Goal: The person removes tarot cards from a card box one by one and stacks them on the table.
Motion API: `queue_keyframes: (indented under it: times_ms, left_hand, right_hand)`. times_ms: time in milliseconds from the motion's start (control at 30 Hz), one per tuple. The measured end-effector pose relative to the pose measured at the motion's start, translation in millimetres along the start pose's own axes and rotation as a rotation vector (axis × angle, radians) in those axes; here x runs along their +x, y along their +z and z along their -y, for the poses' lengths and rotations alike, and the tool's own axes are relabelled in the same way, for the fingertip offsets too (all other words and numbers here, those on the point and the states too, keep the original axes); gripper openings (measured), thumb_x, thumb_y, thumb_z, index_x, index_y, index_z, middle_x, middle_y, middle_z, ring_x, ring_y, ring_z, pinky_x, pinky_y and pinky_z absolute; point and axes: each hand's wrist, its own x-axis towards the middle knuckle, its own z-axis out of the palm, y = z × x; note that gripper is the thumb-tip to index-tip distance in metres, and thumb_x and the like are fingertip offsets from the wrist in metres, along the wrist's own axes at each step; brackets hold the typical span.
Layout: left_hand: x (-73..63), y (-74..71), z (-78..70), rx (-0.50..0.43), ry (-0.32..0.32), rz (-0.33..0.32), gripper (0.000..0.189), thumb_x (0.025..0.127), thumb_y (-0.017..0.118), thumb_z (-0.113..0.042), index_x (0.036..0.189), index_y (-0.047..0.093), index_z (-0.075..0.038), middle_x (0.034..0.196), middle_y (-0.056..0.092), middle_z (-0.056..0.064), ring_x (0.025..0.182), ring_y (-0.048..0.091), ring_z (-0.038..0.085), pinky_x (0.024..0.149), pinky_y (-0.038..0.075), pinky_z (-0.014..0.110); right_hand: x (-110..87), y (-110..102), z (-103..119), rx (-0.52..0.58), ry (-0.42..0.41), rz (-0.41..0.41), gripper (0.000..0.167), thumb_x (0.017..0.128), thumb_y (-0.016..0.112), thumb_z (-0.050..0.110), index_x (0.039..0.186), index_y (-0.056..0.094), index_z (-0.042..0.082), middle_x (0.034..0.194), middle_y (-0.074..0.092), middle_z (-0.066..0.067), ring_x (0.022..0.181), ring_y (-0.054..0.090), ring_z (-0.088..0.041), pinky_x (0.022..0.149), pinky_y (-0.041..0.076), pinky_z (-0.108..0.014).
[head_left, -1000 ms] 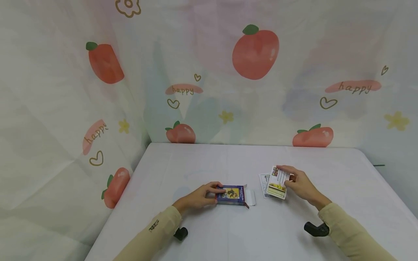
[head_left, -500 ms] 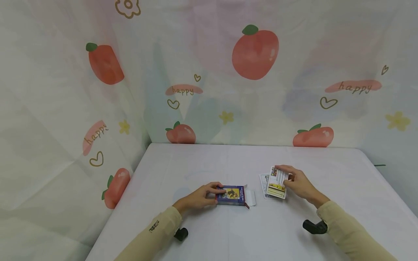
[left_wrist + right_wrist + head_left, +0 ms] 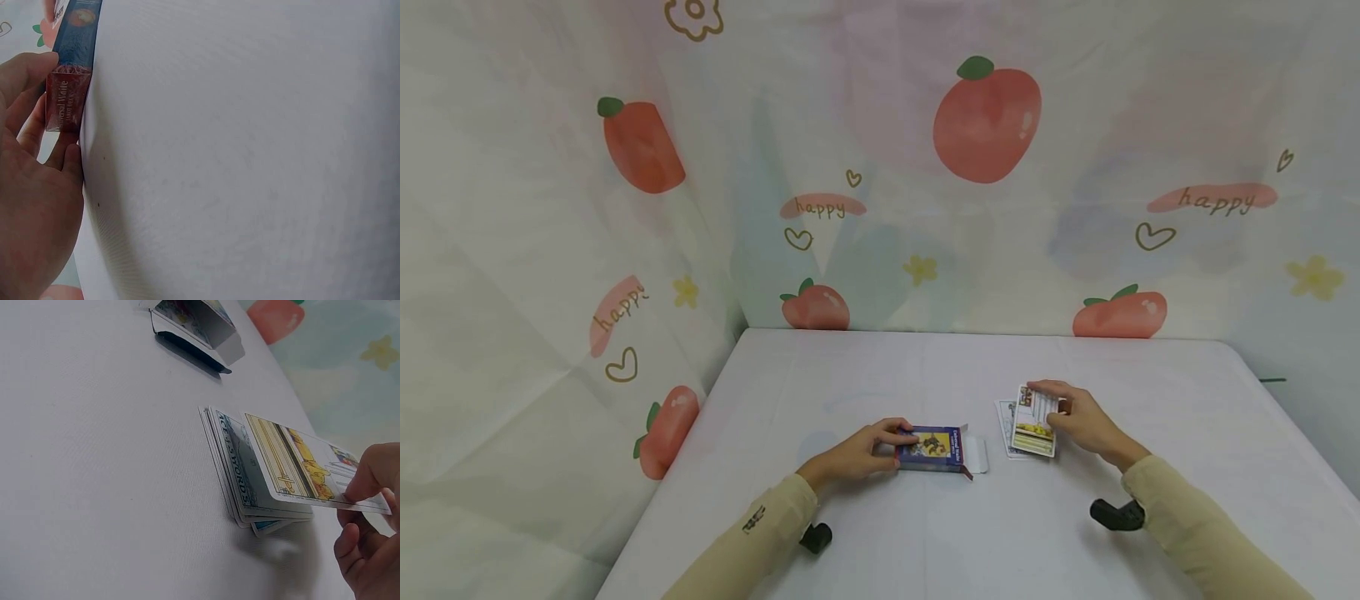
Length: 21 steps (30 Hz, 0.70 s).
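Note:
My left hand [image 3: 859, 451] holds a blue tarot card box [image 3: 934, 447] flat on the table, fingers over its top and thumb at its near side. In the left wrist view, the box's red end [image 3: 67, 103] sits between thumb and fingers. The box's other end is open, with its white flap [image 3: 975, 455] pointing right. My right hand [image 3: 1088, 422] pinches a tarot card [image 3: 300, 464] by one end. This card is tilted above a small pile of tarot cards [image 3: 230, 465], whose top card reads "Ace of Swords", and overlaps much of that pile in the head view.
A white cloth covers the table [image 3: 880, 367]. Behind it hangs a backdrop [image 3: 880, 267] printed with red fruit, hearts and flowers; another side of it stands at the left. Black wrist mounts [image 3: 1117, 515] jut out from under both sleeves.
My right hand has shifted slightly left with the tarot card, now more over the pile. The left hand and the box have stayed in place.

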Motion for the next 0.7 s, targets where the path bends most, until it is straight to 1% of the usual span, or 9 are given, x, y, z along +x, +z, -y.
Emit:
queue_keyframes:
  times_ms: [167,267,333,400,467,500,567,700]
  left_hand:
    - [0.7,0.0,-0.4,0.005,-0.002,-0.001,0.049,0.096,0.064,-0.009,0.143,0.059,-0.019,0.155,0.042,0.000,0.151,0.030,0.023,0.124,0.024,0.053]
    - [0.9,-0.3,-0.2,0.000,-0.002,-0.001,0.048,0.096,0.065,-0.009,0.143,0.059,-0.018,0.155,0.042,0.000,0.152,0.030,0.023,0.125,0.024,0.054]
    - [0.9,-0.6,0.0,-0.003,0.001,0.001,0.048,0.096,0.065,-0.009,0.143,0.059,-0.018,0.155,0.042,0.000,0.152,0.030,0.023,0.125,0.023,0.054]
    - [0.8,-0.8,0.4,-0.004,0.003,0.002,0.049,0.096,0.065,-0.009,0.143,0.059,-0.018,0.155,0.042,0.000,0.151,0.030,0.024,0.125,0.023,0.054]
    - [0.9,-0.9,1.2,-0.005,0.003,0.003,0.049,0.095,0.065,-0.009,0.143,0.059,-0.019,0.155,0.042,-0.001,0.151,0.030,0.024,0.125,0.023,0.054]
    - [1.1,-0.9,1.9,-0.005,0.005,0.004,0.050,0.095,0.065,-0.009,0.143,0.059,-0.020,0.155,0.042,-0.001,0.151,0.030,0.024,0.125,0.023,0.054]
    - [1.5,-0.7,3.2,-0.004,0.007,0.004,0.050,0.095,0.065,-0.009,0.143,0.059,-0.020,0.154,0.043,-0.001,0.151,0.030,0.024,0.125,0.023,0.054]
    - [2.0,-0.7,4.7,-0.007,0.017,0.006,0.051,0.094,0.065,-0.008,0.143,0.059,-0.020,0.154,0.043,-0.001,0.151,0.030,0.023,0.125,0.023,0.053]
  right_hand:
    - [3.8,1.4,-2.3,-0.026,0.008,0.003,0.058,0.092,0.055,-0.001,0.149,0.047,0.002,0.156,0.038,-0.028,0.129,0.044,-0.038,0.083,0.042,-0.011]
    - [6.3,3.2,-2.7,-0.034,-0.006,0.007,0.057,0.091,0.056,-0.002,0.147,0.049,0.001,0.154,0.040,-0.029,0.127,0.046,-0.039,0.083,0.043,-0.012]
    - [8.0,4.6,-2.8,-0.043,-0.015,0.012,0.056,0.090,0.057,-0.002,0.146,0.050,0.000,0.153,0.041,-0.029,0.127,0.047,-0.040,0.085,0.045,-0.015]
    - [9.8,5.9,-2.8,-0.049,-0.022,0.018,0.056,0.089,0.057,-0.003,0.145,0.051,-0.001,0.152,0.042,-0.029,0.127,0.047,-0.041,0.091,0.047,-0.023]
    - [11.7,7.4,-3.1,-0.060,-0.027,0.024,0.057,0.088,0.058,-0.004,0.144,0.052,-0.001,0.151,0.043,-0.029,0.128,0.047,-0.042,0.097,0.049,-0.035]
    - [12.6,8.0,-3.2,-0.062,-0.029,0.024,0.057,0.087,0.058,-0.005,0.144,0.053,-0.001,0.151,0.044,-0.029,0.129,0.047,-0.043,0.099,0.048,-0.042]
    - [14.3,9.5,-3.6,-0.076,-0.041,0.022,0.057,0.086,0.059,-0.006,0.142,0.054,-0.002,0.149,0.046,-0.030,0.129,0.047,-0.044,0.100,0.047,-0.051]
    - [16.6,13.1,-6.0,-0.125,-0.080,0.009,0.059,0.080,0.061,-0.010,0.138,0.058,-0.002,0.145,0.050,-0.030,0.130,0.048,-0.047,0.098,0.047,-0.056]
